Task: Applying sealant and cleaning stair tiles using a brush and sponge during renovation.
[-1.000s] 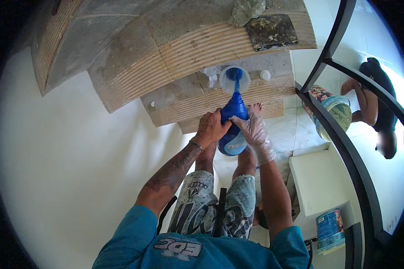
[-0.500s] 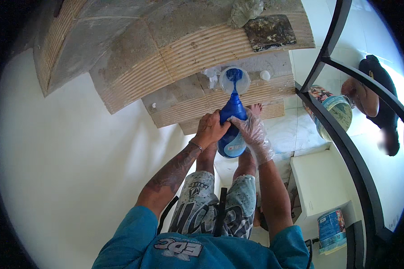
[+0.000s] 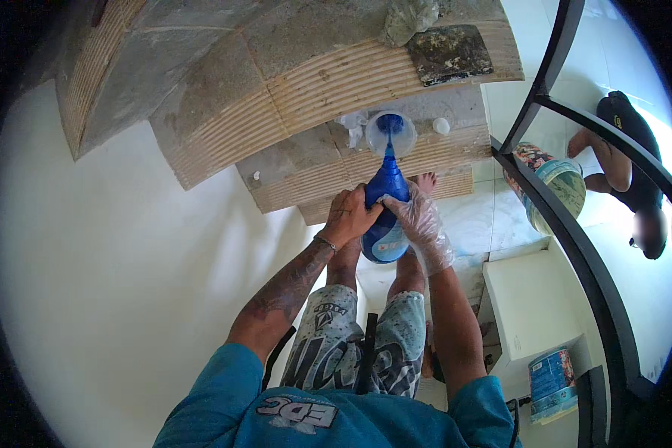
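A blue plastic bottle (image 3: 386, 224) is tilted with its nozzle over a translucent cup (image 3: 403, 136), and blue liquid streams into the cup, pooling inside. My left hand (image 3: 351, 216), bare, grips the bottle's left side. My right hand (image 3: 418, 216), in a clear plastic glove, holds its right side. The cup rests on a tiled step (image 3: 313, 153), between a crumpled white item (image 3: 352, 128) and a small white round object (image 3: 440, 125).
Higher steps carry a crumpled bag (image 3: 409, 21) and a dirty dark slab (image 3: 449, 54). A black metal railing (image 3: 590, 269) runs along my right. Beyond it are a bucket (image 3: 558, 194) and another person (image 3: 635, 172). A blue container (image 3: 549, 377) lies lower right.
The bottle and both my hands have shifted very slightly, still holding the pour into the cup. The other person's arm and head have moved a little.
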Demonstrator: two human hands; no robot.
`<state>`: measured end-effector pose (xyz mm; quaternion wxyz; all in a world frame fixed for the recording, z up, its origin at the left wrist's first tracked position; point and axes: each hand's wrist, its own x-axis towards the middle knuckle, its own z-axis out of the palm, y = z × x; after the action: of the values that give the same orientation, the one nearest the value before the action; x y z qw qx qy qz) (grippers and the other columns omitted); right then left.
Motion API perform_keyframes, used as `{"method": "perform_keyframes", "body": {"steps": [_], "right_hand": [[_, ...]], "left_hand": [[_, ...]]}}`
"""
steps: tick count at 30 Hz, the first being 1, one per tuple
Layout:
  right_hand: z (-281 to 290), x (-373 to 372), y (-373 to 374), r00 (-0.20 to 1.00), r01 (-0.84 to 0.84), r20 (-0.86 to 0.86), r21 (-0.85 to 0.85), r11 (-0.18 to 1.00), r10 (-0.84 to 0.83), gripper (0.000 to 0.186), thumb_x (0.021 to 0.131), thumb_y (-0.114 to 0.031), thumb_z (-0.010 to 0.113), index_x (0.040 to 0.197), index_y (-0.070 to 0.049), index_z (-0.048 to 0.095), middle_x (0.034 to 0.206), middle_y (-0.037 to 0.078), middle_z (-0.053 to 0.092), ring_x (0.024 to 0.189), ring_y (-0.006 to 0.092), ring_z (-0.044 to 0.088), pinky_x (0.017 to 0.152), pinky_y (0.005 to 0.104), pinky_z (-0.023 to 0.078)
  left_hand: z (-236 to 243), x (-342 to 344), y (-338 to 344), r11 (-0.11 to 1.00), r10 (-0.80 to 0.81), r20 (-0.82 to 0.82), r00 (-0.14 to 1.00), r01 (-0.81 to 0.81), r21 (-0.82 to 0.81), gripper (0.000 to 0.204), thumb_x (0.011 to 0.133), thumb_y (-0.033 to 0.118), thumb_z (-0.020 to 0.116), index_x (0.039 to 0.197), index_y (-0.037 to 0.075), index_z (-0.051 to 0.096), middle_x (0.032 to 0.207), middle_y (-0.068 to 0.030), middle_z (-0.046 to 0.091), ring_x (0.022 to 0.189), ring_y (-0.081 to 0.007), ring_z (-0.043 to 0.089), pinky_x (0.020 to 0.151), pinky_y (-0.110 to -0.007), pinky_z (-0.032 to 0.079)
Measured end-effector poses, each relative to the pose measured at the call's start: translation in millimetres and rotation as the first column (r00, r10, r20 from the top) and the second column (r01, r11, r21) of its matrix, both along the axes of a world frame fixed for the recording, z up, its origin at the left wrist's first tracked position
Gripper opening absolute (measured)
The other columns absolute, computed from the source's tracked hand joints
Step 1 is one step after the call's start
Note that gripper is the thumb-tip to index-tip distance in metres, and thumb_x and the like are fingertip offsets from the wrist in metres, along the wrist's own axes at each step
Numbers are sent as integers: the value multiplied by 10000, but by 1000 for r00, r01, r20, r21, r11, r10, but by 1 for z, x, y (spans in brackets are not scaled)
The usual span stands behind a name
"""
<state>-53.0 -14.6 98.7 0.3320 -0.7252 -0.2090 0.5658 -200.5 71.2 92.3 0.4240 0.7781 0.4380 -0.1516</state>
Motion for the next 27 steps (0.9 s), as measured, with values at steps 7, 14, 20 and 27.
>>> {"method": "perform_keyframes", "body": {"steps": [7,14,20,27], "right_hand": [[3,2,2,995,-46,91,48,998,42,560,772,-387,680,1095,51,547,854,216,646,814,305,646,731,365,483],[5,4,3,991,-76,113,23,997,73,549,776,-391,674,1094,40,550,873,215,644,832,309,641,744,370,477],[4,0,7,996,-45,80,22,999,43,536,768,-381,679,1082,35,553,901,218,641,871,340,628,762,385,473],[-1,4,6,980,-108,176,109,988,88,571,744,-386,691,1110,19,525,967,225,619,929,362,599,782,401,462]], "left_hand": [[0,1,1,1000,-6,18,1000,5,27,335,749,263,610,854,-45,532,747,-261,597,721,-418,583,683,-478,457],[4,6,5,1000,14,28,1000,-14,-25,345,747,260,614,867,-53,535,754,-266,596,747,-421,592,675,-471,467],[4,3,8,1000,18,-25,1000,-18,-24,374,735,252,619,914,-65,534,769,-265,601,745,-417,590,693,-460,471],[-4,0,9,1000,-3,40,999,3,10,393,721,228,626,968,-58,520,761,-252,604,749,-405,599,683,-458,476]]}}
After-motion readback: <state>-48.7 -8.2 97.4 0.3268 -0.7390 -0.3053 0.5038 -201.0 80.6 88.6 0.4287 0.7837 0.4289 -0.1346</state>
